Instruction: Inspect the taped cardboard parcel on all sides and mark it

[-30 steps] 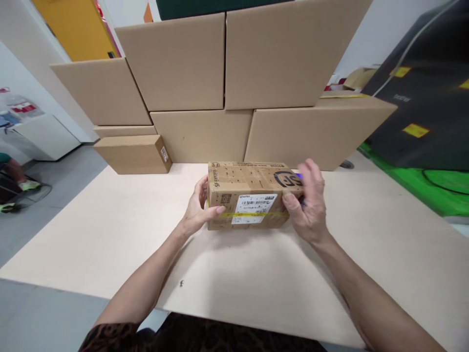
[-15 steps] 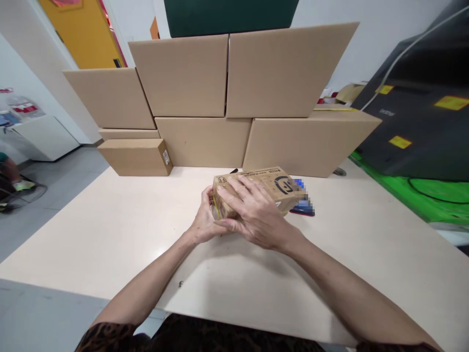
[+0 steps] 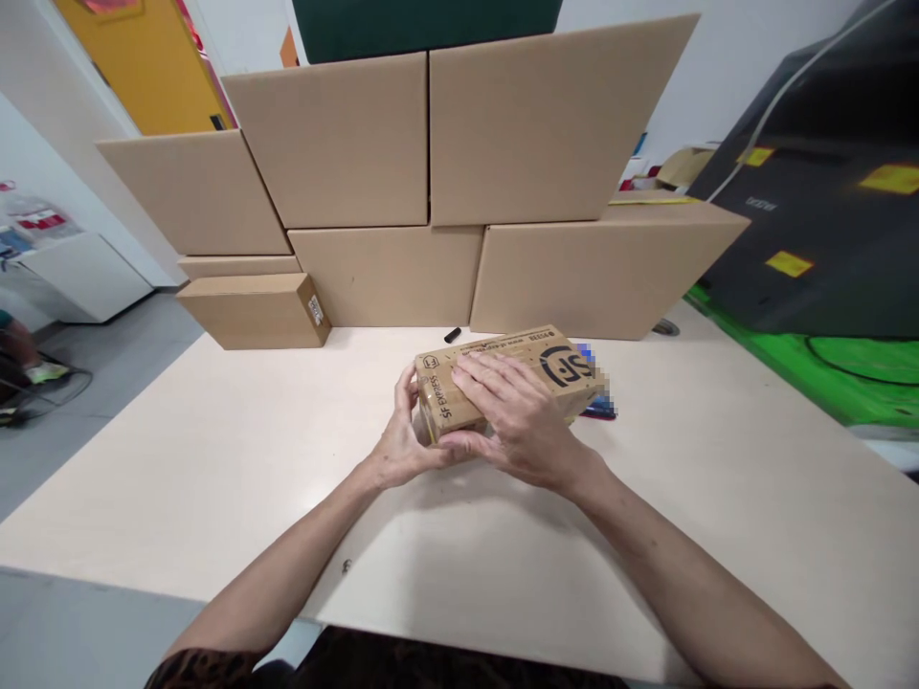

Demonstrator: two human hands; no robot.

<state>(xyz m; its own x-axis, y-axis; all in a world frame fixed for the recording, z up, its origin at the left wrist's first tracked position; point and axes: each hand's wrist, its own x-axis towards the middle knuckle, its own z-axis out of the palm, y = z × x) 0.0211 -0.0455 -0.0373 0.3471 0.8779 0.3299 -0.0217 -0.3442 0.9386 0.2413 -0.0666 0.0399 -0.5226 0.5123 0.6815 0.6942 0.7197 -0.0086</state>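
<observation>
A small brown cardboard box (image 3: 513, 368) printed "SF EXPRESS" is between my hands, tilted above the table near its middle. My left hand (image 3: 402, 435) is closed around the box's left end, its fingers on the far side and its thumb low at the front. My right hand (image 3: 509, 411) lies over the top, fingers stretched across it and thumb against the near side, gripping the edge. Clear tape shows at the left end. Behind the box's right end is a partly hidden, blurred blue item (image 3: 601, 407). The box's underside is hidden.
Large cardboard boxes (image 3: 388, 277) are stacked along the table's back, with a dark green box (image 3: 431, 24) on top. A smaller brown box (image 3: 251, 311) stands at the left. A small black object (image 3: 452, 335) lies on the pale table (image 3: 215, 459). Black equipment (image 3: 811, 191) stands at the right.
My right hand has slid to the right along the box top, uncovering more print at the left end. The view has shifted slightly; my left hand keeps its hold.
</observation>
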